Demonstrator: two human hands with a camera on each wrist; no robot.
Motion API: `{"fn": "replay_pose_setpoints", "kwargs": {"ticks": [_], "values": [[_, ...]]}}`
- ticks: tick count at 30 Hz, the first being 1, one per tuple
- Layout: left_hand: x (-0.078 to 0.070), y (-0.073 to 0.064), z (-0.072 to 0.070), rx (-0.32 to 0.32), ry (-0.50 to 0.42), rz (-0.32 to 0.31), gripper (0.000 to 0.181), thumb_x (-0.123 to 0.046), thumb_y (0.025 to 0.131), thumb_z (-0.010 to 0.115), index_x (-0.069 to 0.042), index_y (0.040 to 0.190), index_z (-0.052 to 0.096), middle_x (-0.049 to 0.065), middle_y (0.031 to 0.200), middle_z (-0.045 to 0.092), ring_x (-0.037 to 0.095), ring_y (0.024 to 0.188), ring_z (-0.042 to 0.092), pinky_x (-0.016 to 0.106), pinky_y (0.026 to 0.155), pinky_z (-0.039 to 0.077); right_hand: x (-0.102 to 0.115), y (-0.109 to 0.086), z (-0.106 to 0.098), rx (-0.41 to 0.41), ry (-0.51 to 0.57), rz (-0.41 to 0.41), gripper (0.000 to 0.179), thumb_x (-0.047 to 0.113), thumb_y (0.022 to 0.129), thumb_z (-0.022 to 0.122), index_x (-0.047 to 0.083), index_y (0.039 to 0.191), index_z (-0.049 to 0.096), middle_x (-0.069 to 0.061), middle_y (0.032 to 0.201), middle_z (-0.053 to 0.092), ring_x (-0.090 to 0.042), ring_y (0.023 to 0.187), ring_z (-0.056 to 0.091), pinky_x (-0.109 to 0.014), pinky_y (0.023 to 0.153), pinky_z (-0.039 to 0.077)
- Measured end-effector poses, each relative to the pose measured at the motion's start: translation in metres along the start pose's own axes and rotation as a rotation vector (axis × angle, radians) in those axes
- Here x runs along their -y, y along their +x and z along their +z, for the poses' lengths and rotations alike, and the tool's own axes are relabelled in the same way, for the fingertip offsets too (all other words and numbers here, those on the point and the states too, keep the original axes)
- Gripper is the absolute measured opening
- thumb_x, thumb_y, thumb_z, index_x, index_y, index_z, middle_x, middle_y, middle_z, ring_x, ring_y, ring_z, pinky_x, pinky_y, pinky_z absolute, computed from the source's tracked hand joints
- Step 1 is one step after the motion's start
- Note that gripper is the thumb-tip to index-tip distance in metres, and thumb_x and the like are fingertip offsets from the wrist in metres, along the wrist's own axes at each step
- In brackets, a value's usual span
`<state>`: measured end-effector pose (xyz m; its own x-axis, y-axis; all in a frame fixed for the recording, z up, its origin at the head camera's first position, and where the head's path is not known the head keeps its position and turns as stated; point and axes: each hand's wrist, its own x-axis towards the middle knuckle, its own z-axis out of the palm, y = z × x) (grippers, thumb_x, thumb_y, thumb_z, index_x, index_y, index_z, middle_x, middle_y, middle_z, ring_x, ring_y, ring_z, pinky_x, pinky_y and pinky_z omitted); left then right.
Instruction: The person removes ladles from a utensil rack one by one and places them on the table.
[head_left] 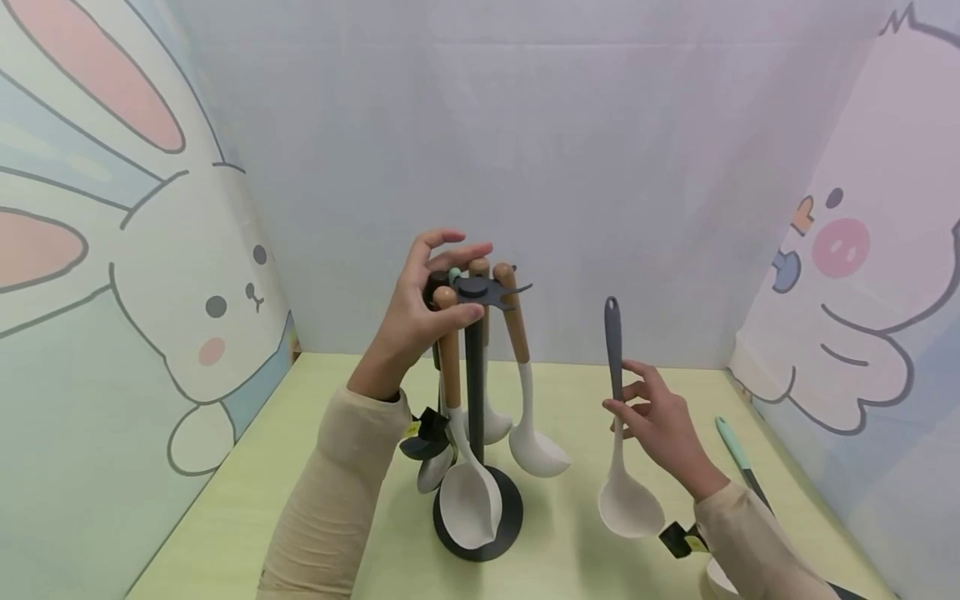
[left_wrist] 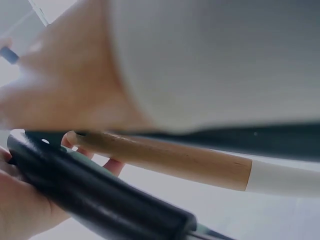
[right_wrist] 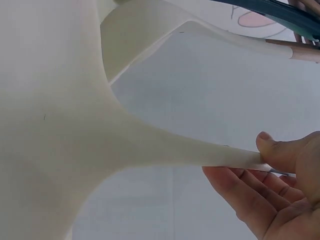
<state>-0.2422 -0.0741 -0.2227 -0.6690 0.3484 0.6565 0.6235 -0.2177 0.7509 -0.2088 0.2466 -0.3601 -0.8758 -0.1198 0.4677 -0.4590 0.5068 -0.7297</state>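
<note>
A black utensil rack (head_left: 475, 375) with a round base stands on the table, several utensils hanging from its top. My left hand (head_left: 420, 302) grips the top of this rack, thumb in front and fingers behind. Close to that palm hangs a black-handled utensil (left_wrist: 100, 190). One white ladle with a wooden handle (head_left: 468, 504) hangs at the front, another (head_left: 538, 454) on the right. Right of the rack, my right hand (head_left: 660, 421) pinches a pale ladle with a grey handle (head_left: 628, 504) low on its handle. It hangs upright, bowl down, apart from the rack.
At the right edge of the table lies a utensil with a mint-green handle (head_left: 733, 446). A black tag (head_left: 677, 540) and a white rounded piece (head_left: 720, 579) show beside my right sleeve. Printed cloth walls (head_left: 525, 167) enclose the table (head_left: 217, 533).
</note>
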Motion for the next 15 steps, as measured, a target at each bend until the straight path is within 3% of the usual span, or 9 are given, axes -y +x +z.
{"fn": "replay_pose_setpoints", "kwargs": {"ticks": [7,15], "values": [[0.000,0.000,-0.001,0.012,-0.010,0.002,0.079,-0.024,0.076,0.073,-0.008,0.142,0.033,0.018,0.145,0.050,0.026,0.128,0.049,0.036,0.098,0.042,-0.014,-0.003,-0.004,0.024,-0.013,0.100,0.060,-0.004,0.088,0.070,-0.001,0.139,0.038,-0.015,0.086,0.067,-0.021,0.062,0.070,-0.031,0.054,0.057],[0.001,0.001,-0.003,0.018,0.014,0.001,0.078,-0.026,0.076,0.073,-0.007,0.141,0.034,0.016,0.145,0.051,0.024,0.130,0.048,0.035,0.098,0.042,-0.030,-0.008,-0.006,0.032,-0.016,0.167,0.061,0.000,0.090,0.071,-0.002,0.140,0.037,-0.014,0.086,0.067,-0.021,0.062,0.069,-0.031,0.053,0.057]]}}
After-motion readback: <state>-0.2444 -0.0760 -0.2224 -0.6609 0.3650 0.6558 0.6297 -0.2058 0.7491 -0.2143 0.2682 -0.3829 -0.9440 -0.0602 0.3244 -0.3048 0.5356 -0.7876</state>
